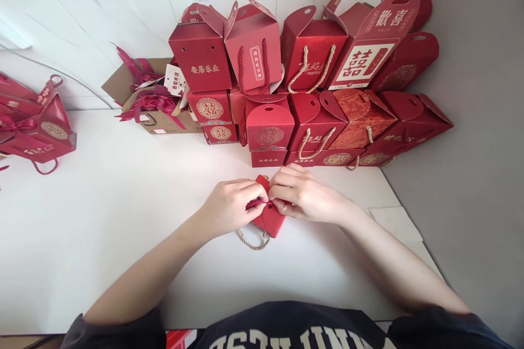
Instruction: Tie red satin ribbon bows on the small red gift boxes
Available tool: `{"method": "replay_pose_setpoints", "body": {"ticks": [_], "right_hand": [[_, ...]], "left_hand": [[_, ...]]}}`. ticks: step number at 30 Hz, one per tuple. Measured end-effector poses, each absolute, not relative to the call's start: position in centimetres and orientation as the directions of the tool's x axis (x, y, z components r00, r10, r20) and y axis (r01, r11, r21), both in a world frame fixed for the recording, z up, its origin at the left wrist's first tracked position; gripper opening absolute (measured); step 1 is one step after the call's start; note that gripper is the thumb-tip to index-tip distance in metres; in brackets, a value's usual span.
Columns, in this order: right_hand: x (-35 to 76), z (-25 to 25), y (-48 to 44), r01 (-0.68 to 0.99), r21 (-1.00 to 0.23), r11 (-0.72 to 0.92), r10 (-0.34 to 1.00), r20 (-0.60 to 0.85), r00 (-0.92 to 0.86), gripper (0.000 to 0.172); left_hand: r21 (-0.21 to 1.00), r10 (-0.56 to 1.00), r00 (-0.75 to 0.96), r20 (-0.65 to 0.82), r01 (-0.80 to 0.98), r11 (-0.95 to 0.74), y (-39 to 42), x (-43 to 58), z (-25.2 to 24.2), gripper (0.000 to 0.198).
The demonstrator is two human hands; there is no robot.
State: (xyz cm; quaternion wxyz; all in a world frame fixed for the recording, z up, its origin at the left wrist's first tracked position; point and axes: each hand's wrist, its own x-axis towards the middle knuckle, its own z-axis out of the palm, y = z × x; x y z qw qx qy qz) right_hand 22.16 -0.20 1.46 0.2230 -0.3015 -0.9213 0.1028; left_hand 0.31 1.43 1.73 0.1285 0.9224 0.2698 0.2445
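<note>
A small red gift box (pixel 273 222) with a twisted rope handle (pixel 252 247) lies on the white table in front of me, partly covered by my hands. Over its top, my left hand (pixel 233 206) is closed in a pinch on a dark red ribbon (pixel 254 204). From the other side, my right hand (pixel 305 193) has its thumb and fingers pressed together at the same ribbon. The fingertips of both hands nearly meet. How the ribbon runs between them is mostly hidden.
Stacked red gift boxes (pixel 268 125) stand along the back, just beyond my hands. A cardboard carton (pixel 176 122) to their left holds ribbons and tags. More red boxes with ribbons (pixel 39 144) sit far left. A grey wall (pixel 470 185) borders the right; a paper sheet (pixel 395 222) lies nearby.
</note>
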Motion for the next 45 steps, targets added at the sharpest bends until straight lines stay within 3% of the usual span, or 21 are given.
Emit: {"method": "replay_pose_setpoints", "body": {"ticks": [7, 13, 18, 23, 29, 45], "right_hand": [[22.5, 1.7, 0.1, 0.465, -0.57, 0.677, 0.691, 0.276, -0.669, 0.012], [23.2, 1.8, 0.3, 0.466, -0.656, 0.594, 0.747, 0.234, -0.623, 0.01], [22.8, 2.0, 0.0, 0.469, -0.653, 0.595, 0.744, 0.226, -0.629, 0.006], [22.3, 1.7, -0.1, 0.491, -0.62, 0.611, 0.739, 0.225, -0.636, 0.007], [22.5, 1.7, -0.1, 0.464, -0.647, 0.605, 0.732, 0.225, -0.643, 0.014], [21.7, 0.9, -0.2, 0.486, -0.642, 0.593, 0.765, 0.262, -0.588, 0.002]], "left_hand": [[0.39, 0.601, 0.697, 0.392, 0.465, -0.794, 1.3, 0.6, 1.4, 0.009], [0.664, 0.731, 0.669, 0.137, 0.485, -0.569, 1.5, 0.9, 2.5, 0.009], [0.827, 0.701, 0.71, -0.07, 0.434, -0.358, 2.7, 0.9, 3.1, 0.01], [0.816, 0.707, 0.7, -0.102, 0.465, -0.343, 2.8, 1.0, 3.2, 0.01], [0.77, 0.743, 0.669, -0.032, 0.49, -0.408, 1.8, 1.1, 3.3, 0.011], [0.78, 0.711, 0.669, -0.216, 0.556, -0.286, 1.9, 1.0, 4.5, 0.009]]}}
